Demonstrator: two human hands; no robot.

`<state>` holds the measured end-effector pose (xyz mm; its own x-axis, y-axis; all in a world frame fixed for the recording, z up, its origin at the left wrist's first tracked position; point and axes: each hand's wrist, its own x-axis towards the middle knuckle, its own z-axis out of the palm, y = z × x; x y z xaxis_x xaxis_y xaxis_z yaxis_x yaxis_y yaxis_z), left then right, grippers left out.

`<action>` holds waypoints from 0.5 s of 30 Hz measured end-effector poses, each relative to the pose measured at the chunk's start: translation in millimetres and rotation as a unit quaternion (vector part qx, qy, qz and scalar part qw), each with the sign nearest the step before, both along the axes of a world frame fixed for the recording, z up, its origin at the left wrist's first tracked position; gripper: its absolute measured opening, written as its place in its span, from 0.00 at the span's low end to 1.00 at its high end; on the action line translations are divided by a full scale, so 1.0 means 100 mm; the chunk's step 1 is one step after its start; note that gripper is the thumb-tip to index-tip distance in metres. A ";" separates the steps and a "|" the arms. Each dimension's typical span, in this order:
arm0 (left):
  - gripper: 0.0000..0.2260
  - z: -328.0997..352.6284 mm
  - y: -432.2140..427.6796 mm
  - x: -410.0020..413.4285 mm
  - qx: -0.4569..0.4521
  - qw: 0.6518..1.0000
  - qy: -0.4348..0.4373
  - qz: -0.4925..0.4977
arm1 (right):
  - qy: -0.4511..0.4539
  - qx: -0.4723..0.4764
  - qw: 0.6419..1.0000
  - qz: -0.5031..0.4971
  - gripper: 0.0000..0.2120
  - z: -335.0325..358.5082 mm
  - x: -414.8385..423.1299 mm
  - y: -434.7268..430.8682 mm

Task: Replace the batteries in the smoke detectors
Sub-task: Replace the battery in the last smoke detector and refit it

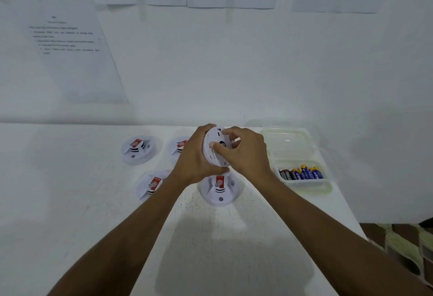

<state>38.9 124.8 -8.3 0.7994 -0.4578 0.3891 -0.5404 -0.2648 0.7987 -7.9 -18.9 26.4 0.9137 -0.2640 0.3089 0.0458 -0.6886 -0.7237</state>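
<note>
Nearest, two bare forearms reach from the bottom edge across the white table (70, 178), which carries a few scuff marks at its middle. Just beyond them a white smoke detector (220, 190) sits face up near the centre, with a red label on its raised middle. To its left lies a second detector (150, 185), partly covered by the left forearm. Right of these, near the table's right edge, a clear plastic container (302, 185) stands open, its lid (288, 142) folded back toward the wall; its near tray holds a row of batteries (301, 172), black ones on the left and blue-and-yellow ones on the right.

Above the centre detector, both hands hold up a lifted detector (214, 148), tilted on edge with its flat underside turned to the right. The left hand (194, 157) is clamped around its rim from the left, fingers curled behind it. The right hand (246, 150) is closed on the underside, thumb and fingertips pressing against it.

Farther back on the table rest two more: a far-left detector (138, 149) in plain sight, and a far-middle detector (179, 146) half hidden by the left hand. Behind everything, printed sheets (70, 45) hang on the white wall, their text too blurred to read.
</note>
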 end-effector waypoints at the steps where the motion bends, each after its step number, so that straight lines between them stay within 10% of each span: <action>1: 0.37 -0.01 0.00 0.00 0.000 1.000 0.001 0.003 | 0.004 0.005 1.000 0.000 0.22 0.00 -0.01 -0.01; 15: 0.42 0.09 0.03 -0.02 0.012 0.997 0.070 0.002 | 0.064 0.204 0.971 0.107 0.08 0.20 -0.07 -0.20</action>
